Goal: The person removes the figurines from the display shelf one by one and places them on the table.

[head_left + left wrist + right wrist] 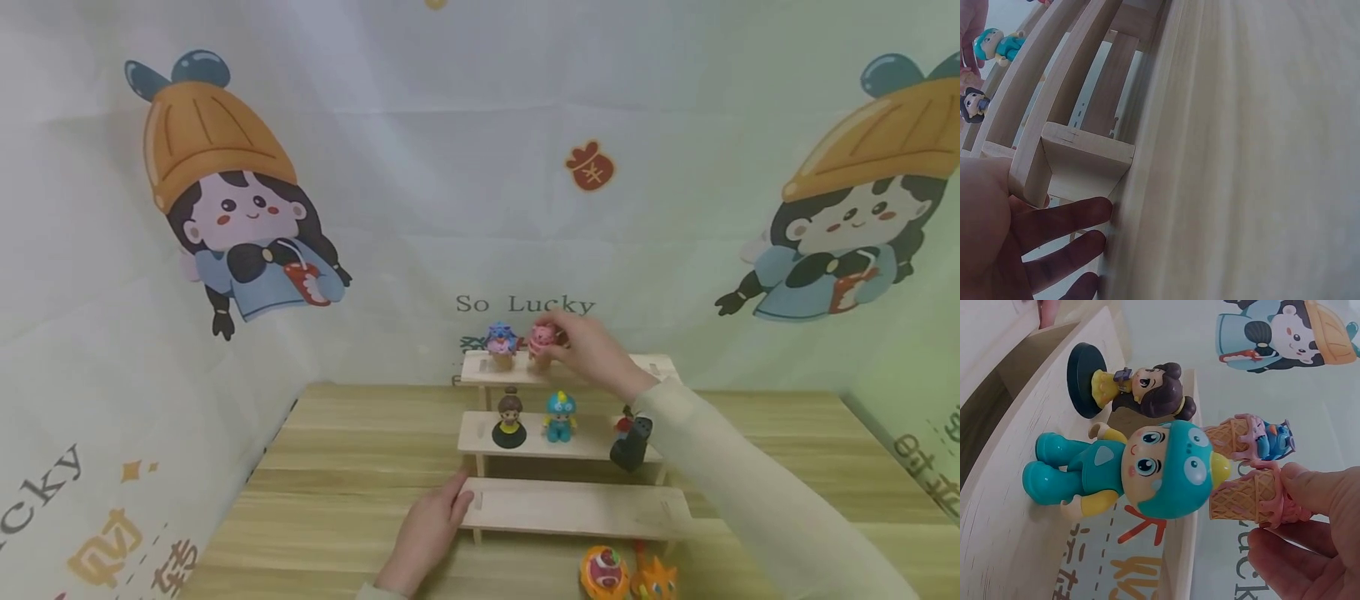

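Observation:
My right hand (592,350) pinches a pink ice-cream-cone figurine (1244,503) between thumb and fingers at the top tier of a wooden three-step display stand (577,510). A blue-topped ice-cream-cone figurine (501,343) stands just left of it. Whether the pink cone's base touches the board is hard to tell. My left hand (427,527) holds the left end of the lowest tier, the board's corner between thumb and forefinger; its other fingers spread below, as the left wrist view shows.
On the middle tier stand a brown-bun doll (511,417) on a black base, a teal-suited doll (560,419) and a dark figurine (632,440), partly behind my right sleeve. Before the stand, on the wood-grain table (337,467), lie a round orange toy (604,573) and a spiky orange toy (657,581).

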Action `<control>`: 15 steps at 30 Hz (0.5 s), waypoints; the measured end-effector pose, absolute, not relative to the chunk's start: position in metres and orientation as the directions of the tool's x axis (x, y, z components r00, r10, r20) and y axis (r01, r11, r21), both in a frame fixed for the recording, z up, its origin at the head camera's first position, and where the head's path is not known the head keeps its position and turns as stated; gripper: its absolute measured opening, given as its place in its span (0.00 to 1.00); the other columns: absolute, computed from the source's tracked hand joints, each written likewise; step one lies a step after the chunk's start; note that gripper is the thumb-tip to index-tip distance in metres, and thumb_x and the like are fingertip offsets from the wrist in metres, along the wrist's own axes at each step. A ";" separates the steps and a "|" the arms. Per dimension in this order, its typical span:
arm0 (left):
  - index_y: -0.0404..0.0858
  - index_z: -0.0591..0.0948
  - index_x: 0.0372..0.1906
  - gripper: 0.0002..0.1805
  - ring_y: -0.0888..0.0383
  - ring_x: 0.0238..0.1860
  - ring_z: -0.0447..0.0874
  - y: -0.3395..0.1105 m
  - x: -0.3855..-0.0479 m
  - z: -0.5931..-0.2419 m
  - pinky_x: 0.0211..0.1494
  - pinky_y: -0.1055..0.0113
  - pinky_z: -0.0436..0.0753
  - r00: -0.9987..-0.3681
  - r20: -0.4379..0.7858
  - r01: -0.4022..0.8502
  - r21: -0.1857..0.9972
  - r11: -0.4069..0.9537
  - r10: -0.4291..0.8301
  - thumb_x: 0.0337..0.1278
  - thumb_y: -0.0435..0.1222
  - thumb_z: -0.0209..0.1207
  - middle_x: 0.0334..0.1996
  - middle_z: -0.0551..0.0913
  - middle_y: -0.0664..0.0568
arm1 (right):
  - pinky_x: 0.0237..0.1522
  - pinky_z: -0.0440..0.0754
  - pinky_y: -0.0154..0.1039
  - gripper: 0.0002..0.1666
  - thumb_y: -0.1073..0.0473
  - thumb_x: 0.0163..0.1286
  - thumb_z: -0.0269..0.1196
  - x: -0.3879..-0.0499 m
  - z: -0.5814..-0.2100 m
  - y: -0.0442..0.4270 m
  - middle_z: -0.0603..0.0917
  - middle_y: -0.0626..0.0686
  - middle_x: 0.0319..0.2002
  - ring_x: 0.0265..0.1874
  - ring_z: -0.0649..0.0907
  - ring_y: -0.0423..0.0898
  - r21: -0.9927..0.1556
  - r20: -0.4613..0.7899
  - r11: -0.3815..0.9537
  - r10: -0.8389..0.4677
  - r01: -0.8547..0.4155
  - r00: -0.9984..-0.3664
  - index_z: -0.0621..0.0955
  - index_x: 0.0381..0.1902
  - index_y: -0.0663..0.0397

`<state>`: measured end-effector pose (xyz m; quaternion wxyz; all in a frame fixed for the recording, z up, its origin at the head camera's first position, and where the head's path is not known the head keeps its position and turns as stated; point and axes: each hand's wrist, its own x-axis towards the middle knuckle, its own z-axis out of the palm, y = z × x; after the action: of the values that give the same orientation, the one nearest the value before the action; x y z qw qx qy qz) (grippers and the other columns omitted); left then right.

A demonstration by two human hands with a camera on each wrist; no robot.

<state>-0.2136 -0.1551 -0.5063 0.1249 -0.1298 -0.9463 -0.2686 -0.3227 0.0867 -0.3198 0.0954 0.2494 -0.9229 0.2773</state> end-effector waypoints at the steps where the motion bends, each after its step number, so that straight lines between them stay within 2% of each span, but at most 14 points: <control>1: 0.34 0.75 0.61 0.22 0.40 0.47 0.83 -0.155 -0.214 -0.506 0.50 0.47 0.81 -0.935 0.306 0.312 0.476 0.822 0.177 0.69 0.42 0.51 0.51 0.82 0.38 | 0.47 0.83 0.44 0.24 0.59 0.64 0.66 -0.322 -0.319 0.087 0.84 0.55 0.43 0.42 0.83 0.50 -0.463 0.318 0.720 -0.409 -0.517 -0.855 0.76 0.57 0.57; 8: 0.34 0.75 0.60 0.22 0.40 0.46 0.84 -0.155 -0.216 -0.508 0.49 0.47 0.81 -0.938 0.301 0.303 0.471 0.828 0.172 0.68 0.42 0.52 0.50 0.83 0.38 | 0.45 0.83 0.42 0.26 0.58 0.62 0.67 -0.310 -0.312 0.091 0.85 0.53 0.42 0.40 0.84 0.48 -0.453 0.330 0.714 -0.422 -0.534 -0.844 0.76 0.57 0.58; 15: 0.33 0.76 0.60 0.22 0.40 0.45 0.84 -0.155 -0.217 -0.508 0.48 0.48 0.82 -0.931 0.316 0.317 0.464 0.827 0.180 0.68 0.43 0.52 0.48 0.84 0.37 | 0.43 0.83 0.41 0.23 0.58 0.63 0.67 -0.296 -0.304 0.094 0.85 0.53 0.41 0.38 0.83 0.46 -0.428 0.358 0.704 -0.444 -0.567 -0.822 0.76 0.55 0.56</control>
<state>-0.2173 -0.1551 -0.5082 0.1303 -0.1314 -0.9469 -0.2630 -0.2964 0.0943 -0.3035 0.1145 0.2759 -0.9159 0.2683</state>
